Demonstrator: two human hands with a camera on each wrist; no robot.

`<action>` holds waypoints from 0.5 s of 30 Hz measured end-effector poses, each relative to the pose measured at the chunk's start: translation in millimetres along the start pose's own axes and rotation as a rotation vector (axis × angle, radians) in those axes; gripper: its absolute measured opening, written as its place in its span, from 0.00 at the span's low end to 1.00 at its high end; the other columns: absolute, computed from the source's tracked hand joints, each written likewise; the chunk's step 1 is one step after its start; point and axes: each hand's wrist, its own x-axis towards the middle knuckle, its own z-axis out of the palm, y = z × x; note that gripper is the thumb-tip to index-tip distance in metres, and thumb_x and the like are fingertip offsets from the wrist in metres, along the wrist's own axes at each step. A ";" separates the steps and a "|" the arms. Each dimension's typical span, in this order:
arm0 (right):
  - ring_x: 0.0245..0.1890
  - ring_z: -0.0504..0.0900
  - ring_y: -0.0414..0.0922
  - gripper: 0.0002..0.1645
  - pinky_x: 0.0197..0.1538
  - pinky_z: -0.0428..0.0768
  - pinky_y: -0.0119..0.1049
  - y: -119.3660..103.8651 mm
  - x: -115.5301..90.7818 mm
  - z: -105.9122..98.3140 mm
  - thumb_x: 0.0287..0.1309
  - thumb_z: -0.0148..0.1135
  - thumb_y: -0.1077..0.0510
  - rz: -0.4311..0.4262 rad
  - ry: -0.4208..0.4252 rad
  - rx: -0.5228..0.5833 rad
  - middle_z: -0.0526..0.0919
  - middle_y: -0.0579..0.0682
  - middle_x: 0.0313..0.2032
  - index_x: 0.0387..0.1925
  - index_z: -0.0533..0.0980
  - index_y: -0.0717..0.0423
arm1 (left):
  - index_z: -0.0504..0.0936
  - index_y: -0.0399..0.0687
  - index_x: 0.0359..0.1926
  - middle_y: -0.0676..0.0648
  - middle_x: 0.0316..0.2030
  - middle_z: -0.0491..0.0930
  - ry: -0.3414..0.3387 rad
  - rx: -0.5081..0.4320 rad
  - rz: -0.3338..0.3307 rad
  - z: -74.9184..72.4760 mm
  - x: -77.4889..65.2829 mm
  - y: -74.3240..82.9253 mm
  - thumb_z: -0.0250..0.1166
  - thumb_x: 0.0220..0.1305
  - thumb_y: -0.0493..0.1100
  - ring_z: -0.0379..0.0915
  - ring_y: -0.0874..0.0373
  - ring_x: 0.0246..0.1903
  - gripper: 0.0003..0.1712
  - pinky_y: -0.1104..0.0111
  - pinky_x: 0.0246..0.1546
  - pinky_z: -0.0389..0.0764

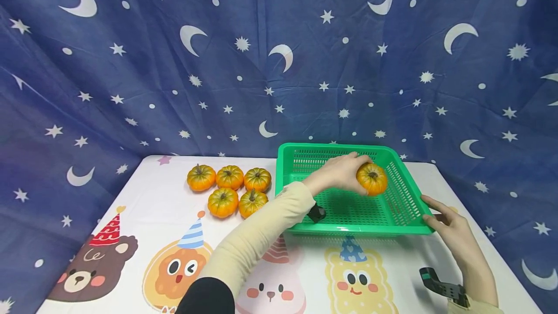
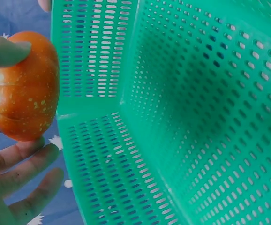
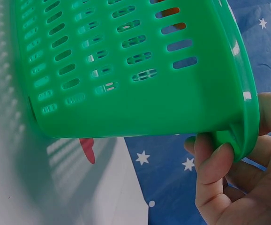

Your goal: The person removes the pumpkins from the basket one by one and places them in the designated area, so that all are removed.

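Note:
A small orange pumpkin (image 1: 372, 179) with a dark stem is gripped between the thumb and fingers of my left hand (image 1: 342, 173), held over the right part of a green plastic basket (image 1: 348, 229). In the left wrist view the pumpkin (image 2: 27, 86) appears beside the slotted basket wall (image 2: 93, 51). My right hand (image 1: 453, 229) pinches the basket's right rim near its front corner. The right wrist view shows thumb and fingers around that rim (image 3: 248, 103). The basket floor visible around my left arm is bare mesh.
Several more orange pumpkins (image 1: 223, 202) sit in two rows on the white table left of the basket. The tablecloth (image 1: 165, 231) has cartoon animals printed along its front. Behind the table hangs a blue curtain (image 1: 244, 62) with moons and stars.

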 end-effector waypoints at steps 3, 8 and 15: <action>0.34 0.69 0.20 0.33 0.34 0.69 0.19 -0.1 0.1 -0.4 0.68 0.52 0.53 0.002 0.000 -0.009 0.63 0.59 0.54 0.70 0.60 0.62 | 0.67 0.65 0.64 0.56 0.47 0.72 0.008 -0.009 -0.001 -6.3 -4.6 2.4 0.72 0.46 0.61 0.71 0.66 0.40 0.43 0.70 0.35 0.74; 0.34 0.69 0.20 0.33 0.34 0.69 0.19 0.2 0.3 0.3 0.69 0.51 0.53 0.006 0.000 -0.006 0.63 0.60 0.55 0.70 0.60 0.63 | 0.66 0.66 0.65 0.56 0.48 0.72 0.012 -0.022 -0.007 -13.9 -12.7 6.3 0.72 0.47 0.61 0.71 0.65 0.41 0.43 0.71 0.35 0.74; 0.34 0.70 0.21 0.33 0.34 0.69 0.19 -0.1 -0.4 0.6 0.68 0.51 0.54 0.000 0.005 0.001 0.63 0.59 0.54 0.69 0.60 0.64 | 0.66 0.64 0.64 0.56 0.46 0.72 0.030 -0.013 0.008 -18.9 -23.9 10.5 0.72 0.46 0.60 0.70 0.65 0.39 0.43 0.72 0.33 0.74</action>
